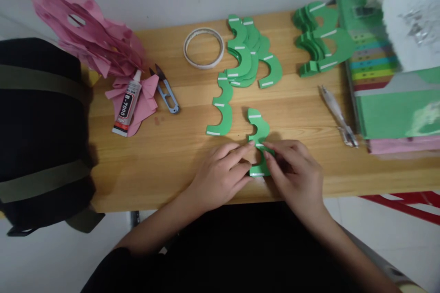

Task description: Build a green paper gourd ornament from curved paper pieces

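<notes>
A green foam cutout shaped like a 3 [258, 124] lies on the wooden table close to its front edge, with short white tape strips across its top, middle and bottom. At its left edge, the fingertips of my left hand [225, 174] press on it and steady it. My right hand [299, 169] has thumb and index finger closed at the middle strip, on the right side of the piece. Part of the lower curve is covered by my fingers. Just to the left lies a similar green cutout [227, 118], also with white strips.
Behind are a pile of green cutouts [252, 55], a tape roll [185, 50] and stacked green pieces [338, 48]. Left stand thread snips [168, 96], a glue tube [127, 105], pink sheets [92, 32] and a black bag [41, 123]. A pen [337, 112] and green packs [395, 114] lie right.
</notes>
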The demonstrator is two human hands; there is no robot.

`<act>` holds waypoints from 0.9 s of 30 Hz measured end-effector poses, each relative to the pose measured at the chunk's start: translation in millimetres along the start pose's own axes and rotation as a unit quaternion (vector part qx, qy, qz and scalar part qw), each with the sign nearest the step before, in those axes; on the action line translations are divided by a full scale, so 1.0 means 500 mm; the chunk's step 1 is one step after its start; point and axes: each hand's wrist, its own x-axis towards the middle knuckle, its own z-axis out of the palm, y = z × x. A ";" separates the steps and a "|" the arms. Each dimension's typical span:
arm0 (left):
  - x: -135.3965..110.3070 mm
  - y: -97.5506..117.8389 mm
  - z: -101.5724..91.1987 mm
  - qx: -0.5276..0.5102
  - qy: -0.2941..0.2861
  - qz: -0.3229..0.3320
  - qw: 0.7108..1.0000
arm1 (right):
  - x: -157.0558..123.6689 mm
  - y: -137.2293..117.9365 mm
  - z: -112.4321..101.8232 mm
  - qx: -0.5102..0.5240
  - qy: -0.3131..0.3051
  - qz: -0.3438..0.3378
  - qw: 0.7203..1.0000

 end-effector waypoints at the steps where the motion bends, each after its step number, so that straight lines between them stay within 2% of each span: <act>1: 0.000 -0.001 0.000 -0.003 0.002 0.000 1.000 | -0.002 0.001 0.000 -0.009 0.000 -0.010 1.000; 6: 0.001 -0.003 0.003 -0.013 0.009 0.004 1.000 | -0.018 0.013 -0.008 -0.124 -0.021 -0.099 0.987; 10: 0.001 -0.004 0.005 -0.013 0.027 0.011 0.999 | -0.025 0.026 -0.022 -0.249 -0.039 -0.170 0.953; 13: 0.002 -0.005 0.006 -0.015 0.029 0.014 0.999 | -0.027 0.032 -0.029 -0.291 -0.065 -0.194 0.934; 16: 0.002 -0.007 0.006 -0.017 0.032 0.020 0.999 | -0.031 0.037 -0.030 -0.294 -0.080 -0.204 0.930; 21: 0.000 -0.005 0.007 -0.026 0.033 0.018 0.999 | -0.054 0.043 -0.037 -0.259 -0.069 -0.211 0.940; 23: -0.003 -0.003 0.008 -0.032 0.032 0.011 0.999 | -0.066 0.046 -0.040 -0.236 -0.078 -0.242 0.938; 25: -0.005 -0.003 0.011 -0.034 0.031 0.005 0.999 | -0.075 0.051 -0.038 -0.211 -0.096 -0.300 0.925; 27: -0.005 -0.004 0.014 -0.034 0.030 0.003 0.999 | -0.079 0.058 -0.033 -0.210 -0.104 -0.326 0.916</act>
